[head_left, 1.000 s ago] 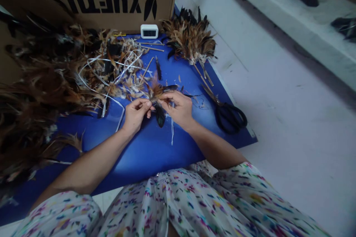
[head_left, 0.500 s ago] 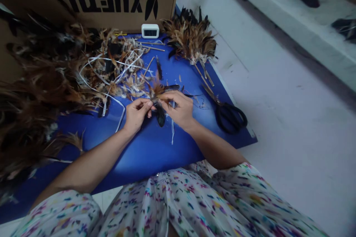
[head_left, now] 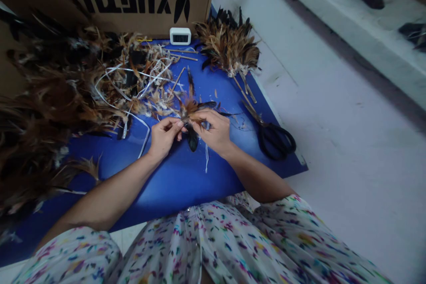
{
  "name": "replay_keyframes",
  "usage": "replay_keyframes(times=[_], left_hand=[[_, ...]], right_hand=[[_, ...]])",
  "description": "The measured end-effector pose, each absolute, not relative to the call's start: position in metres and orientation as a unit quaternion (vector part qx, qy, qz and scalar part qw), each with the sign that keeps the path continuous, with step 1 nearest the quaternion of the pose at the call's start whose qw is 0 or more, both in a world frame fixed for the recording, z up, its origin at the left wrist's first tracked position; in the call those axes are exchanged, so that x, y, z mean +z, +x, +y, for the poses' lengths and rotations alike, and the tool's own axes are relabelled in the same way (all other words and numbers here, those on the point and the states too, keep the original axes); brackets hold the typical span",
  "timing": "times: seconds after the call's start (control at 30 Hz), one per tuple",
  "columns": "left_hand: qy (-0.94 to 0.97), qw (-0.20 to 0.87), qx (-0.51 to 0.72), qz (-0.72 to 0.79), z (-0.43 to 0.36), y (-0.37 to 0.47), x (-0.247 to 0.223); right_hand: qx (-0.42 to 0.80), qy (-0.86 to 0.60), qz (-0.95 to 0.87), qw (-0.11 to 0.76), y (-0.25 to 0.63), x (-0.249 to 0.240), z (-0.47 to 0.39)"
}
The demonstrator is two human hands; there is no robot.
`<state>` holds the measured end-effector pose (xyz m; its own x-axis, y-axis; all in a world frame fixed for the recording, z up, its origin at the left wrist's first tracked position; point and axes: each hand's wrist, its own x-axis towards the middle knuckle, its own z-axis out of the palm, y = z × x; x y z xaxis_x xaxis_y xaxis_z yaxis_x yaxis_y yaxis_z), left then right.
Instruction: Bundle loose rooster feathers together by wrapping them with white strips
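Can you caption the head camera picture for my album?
Two hands pinch a small feather bunch over a blue surface, black-handled scissors to the right.

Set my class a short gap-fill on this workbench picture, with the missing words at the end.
The left hand and right hand hold a feather tuft over a ____ work surface.
The scissors have ____ handles.
The lettering on the cardboard box is upside ____.
The clock's casing is ____.

Missing words: blue; black; down; white.

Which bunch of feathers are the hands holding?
The small bunch, pinched between the left hand and right hand. Nobody's holding the fuller bunch near the white clock or the big brown heap.
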<state>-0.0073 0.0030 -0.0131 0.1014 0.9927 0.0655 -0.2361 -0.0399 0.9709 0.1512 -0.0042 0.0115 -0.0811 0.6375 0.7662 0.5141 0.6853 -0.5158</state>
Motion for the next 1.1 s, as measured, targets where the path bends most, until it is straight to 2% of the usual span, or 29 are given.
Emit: replay_keyframes(times=[0.27, 0.83, 1.1], left_hand=[[0.489, 0.562, 0.536, 0.397, 0.0021, -0.0084, -0.0153], [0.511, 0.547, 0.533, 0.395, 0.0016, -0.0091, -0.0161], [0.526, 0.54, 0.528, 0.392, 0.002, -0.0114, -0.0179]], right_hand=[[0.084, -0.461, -0.708, 0.529, 0.1539, 0.0111, -0.007], [0.075, -0.414, -0.726, 0.544, 0.1489, 0.0083, -0.0063], [0.116, -0.43, -0.723, 0.529, 0.1482, 0.0065, -0.0077]])
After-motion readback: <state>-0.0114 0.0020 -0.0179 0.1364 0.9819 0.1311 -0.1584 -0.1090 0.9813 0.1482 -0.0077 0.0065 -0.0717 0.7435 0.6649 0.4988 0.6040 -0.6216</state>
